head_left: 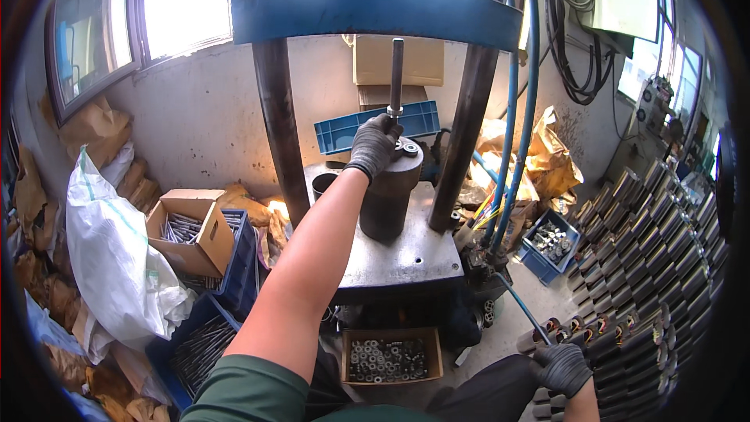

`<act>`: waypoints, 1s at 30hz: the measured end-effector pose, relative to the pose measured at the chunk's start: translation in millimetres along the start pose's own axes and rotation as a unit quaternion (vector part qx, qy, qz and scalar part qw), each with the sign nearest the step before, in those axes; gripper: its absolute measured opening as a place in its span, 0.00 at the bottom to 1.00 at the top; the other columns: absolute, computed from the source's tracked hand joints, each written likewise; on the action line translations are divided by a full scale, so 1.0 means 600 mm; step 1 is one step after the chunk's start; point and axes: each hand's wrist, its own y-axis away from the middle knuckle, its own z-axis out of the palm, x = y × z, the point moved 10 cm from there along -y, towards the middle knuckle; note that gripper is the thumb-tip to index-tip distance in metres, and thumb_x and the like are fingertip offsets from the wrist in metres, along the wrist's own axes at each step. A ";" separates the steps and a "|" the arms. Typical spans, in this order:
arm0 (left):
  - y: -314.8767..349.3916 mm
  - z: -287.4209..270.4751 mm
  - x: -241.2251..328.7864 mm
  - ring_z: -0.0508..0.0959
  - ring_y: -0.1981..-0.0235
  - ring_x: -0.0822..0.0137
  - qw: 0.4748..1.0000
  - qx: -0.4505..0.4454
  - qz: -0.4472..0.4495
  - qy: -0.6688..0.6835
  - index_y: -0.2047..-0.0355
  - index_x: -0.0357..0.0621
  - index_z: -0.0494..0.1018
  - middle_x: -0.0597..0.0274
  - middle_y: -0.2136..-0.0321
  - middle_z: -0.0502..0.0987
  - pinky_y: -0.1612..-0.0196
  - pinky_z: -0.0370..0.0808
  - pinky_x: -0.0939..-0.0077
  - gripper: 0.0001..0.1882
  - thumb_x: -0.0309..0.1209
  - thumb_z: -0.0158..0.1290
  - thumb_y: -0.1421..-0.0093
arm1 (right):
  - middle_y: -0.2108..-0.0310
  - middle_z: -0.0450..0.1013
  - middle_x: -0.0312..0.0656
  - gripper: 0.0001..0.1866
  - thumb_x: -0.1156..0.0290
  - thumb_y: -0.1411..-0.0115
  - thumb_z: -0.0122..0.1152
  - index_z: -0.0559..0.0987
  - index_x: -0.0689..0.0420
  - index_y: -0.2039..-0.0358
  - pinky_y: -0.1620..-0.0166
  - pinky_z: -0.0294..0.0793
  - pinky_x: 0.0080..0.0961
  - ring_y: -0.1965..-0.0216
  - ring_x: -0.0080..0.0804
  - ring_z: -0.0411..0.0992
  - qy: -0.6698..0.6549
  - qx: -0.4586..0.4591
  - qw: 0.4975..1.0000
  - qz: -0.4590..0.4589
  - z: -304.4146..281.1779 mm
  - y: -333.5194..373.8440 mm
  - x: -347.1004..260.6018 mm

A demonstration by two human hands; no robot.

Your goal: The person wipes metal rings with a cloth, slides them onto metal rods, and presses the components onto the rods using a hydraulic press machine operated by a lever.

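My left hand point(373, 147), in a dark grey glove, reaches forward to the top of a dark metal cylinder point(384, 211) on the press table point(426, 258). Its fingers close around the lower end of an upright metal rod point(397, 70), just below a nut-like collar point(395, 111). Small metal rings point(409, 148) lie on the cylinder top beside the hand. At the lower right, my gloved right hand point(564, 369) is closed on the end of a thin blue lever point(522, 305) that slants down from the press. The palm side of both hands is hidden.
Two dark columns point(283, 125) and a blue crossbeam point(375, 12) frame the work. Below the table stands a box of metal rings point(392, 355). Boxes of metal pins point(194, 238) and a white sack point(117, 250) stand left; stacked metal tubes point(648, 242) fill the right.
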 end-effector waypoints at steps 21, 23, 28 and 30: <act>0.008 -0.010 0.000 0.80 0.53 0.46 1.000 -0.002 0.001 0.015 0.54 0.44 0.80 0.45 0.57 0.81 0.49 0.75 0.54 0.15 0.39 0.58 0.35 | 0.70 0.81 0.45 0.14 0.59 0.46 0.59 0.86 0.48 0.63 0.58 0.79 0.43 0.65 0.47 0.80 -0.117 0.035 0.990 -0.063 -0.080 -0.038 0.004; 0.009 -0.006 0.007 0.80 0.53 0.46 1.000 0.002 -0.003 0.023 0.54 0.44 0.80 0.46 0.57 0.81 0.49 0.75 0.55 0.15 0.39 0.58 0.35 | 0.69 0.80 0.46 0.14 0.58 0.44 0.58 0.85 0.50 0.64 0.59 0.79 0.43 0.65 0.48 0.80 -0.035 -0.104 0.993 -0.033 -0.020 -0.018 0.018; 0.018 -0.013 0.018 0.80 0.54 0.46 1.000 0.002 -0.013 0.012 0.54 0.43 0.80 0.46 0.58 0.81 0.49 0.75 0.55 0.15 0.40 0.59 0.35 | 0.68 0.80 0.45 0.15 0.57 0.43 0.58 0.85 0.50 0.61 0.60 0.79 0.42 0.66 0.47 0.80 -0.042 -0.101 0.992 -0.057 -0.026 -0.027 0.019; 0.018 -0.011 0.012 0.80 0.54 0.46 1.000 -0.001 -0.013 0.015 0.55 0.43 0.80 0.46 0.58 0.81 0.49 0.75 0.56 0.15 0.40 0.59 0.35 | 0.67 0.80 0.44 0.15 0.58 0.43 0.59 0.84 0.50 0.60 0.60 0.79 0.41 0.64 0.46 0.80 -0.118 0.021 0.991 -0.059 -0.087 -0.038 0.005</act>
